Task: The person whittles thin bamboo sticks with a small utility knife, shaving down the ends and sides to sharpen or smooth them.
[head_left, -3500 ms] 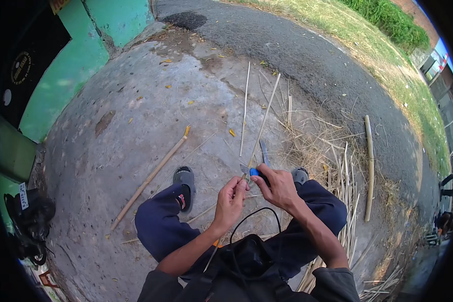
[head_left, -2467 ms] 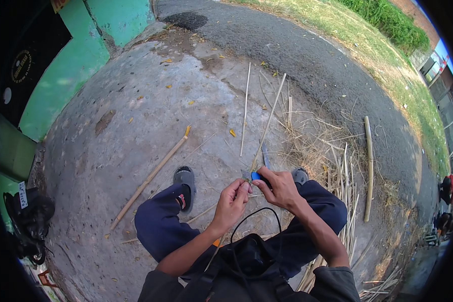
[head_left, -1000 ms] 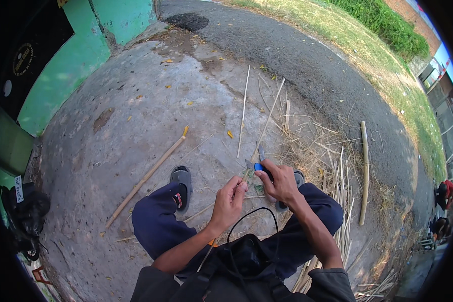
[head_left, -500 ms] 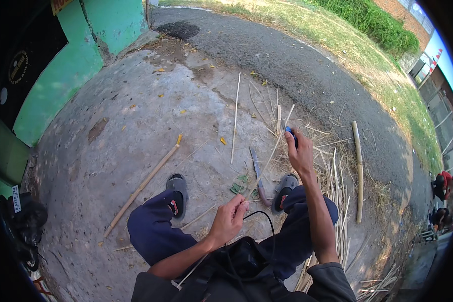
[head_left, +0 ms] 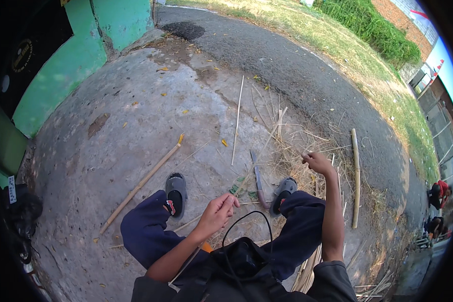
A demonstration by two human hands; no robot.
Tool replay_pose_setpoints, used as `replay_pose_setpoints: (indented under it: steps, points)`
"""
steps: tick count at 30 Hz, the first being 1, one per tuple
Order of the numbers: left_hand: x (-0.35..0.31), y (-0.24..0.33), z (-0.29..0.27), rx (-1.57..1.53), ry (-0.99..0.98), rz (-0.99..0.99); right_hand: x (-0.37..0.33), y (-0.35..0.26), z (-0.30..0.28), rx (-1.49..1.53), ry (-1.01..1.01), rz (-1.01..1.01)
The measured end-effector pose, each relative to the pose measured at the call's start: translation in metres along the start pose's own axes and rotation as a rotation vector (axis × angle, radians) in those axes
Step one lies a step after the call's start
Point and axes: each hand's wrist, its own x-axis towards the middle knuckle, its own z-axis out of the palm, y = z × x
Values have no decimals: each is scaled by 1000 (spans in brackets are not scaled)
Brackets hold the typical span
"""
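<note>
My left hand [head_left: 219, 214] is closed around a thin, pale bamboo strip [head_left: 259, 156], which slants up and away to the right above the ground. A pale length also shows below that forearm. Farther right, my right hand [head_left: 318, 163] is apart from the strip, over scattered shavings, its fingers curled. What it holds, if anything, I cannot make out; no blue shows there now. Between my feet a long knife [head_left: 257, 176] with a brown handle lies on the concrete, under the line of the strip. Beside it are some green leaves [head_left: 238, 187].
Bamboo sticks lie left [head_left: 141, 183] and right [head_left: 356, 176] of my feet. Pale shavings [head_left: 287, 141] are heaped ahead, and a bundle of strips [head_left: 307, 269] lies by my right leg. A green wall [head_left: 60, 75] stands at left; people [head_left: 440, 194] are far right.
My right hand has moved right and down, away from the strip; the blue tool seen in it earlier no longer shows. My left hand has shifted slightly left and still grips the strip.
</note>
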Motion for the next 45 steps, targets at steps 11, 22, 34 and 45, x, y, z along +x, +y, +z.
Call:
replay_pose_setpoints:
  steps: [11, 22, 34, 45]
  points:
    - [36, 16, 16, -217, -33, 41, -95, -131, 97, 389, 360, -939]
    - [48, 2, 30, 139, 123, 258, -95, -122, 99, 270, 450, -859]
    - [40, 15, 41, 583, 373, 437, -94, -126, 93, 214, 521, -839]
    - [34, 21, 44, 639, 427, 493, -79, -129, 81, 242, 644, -771]
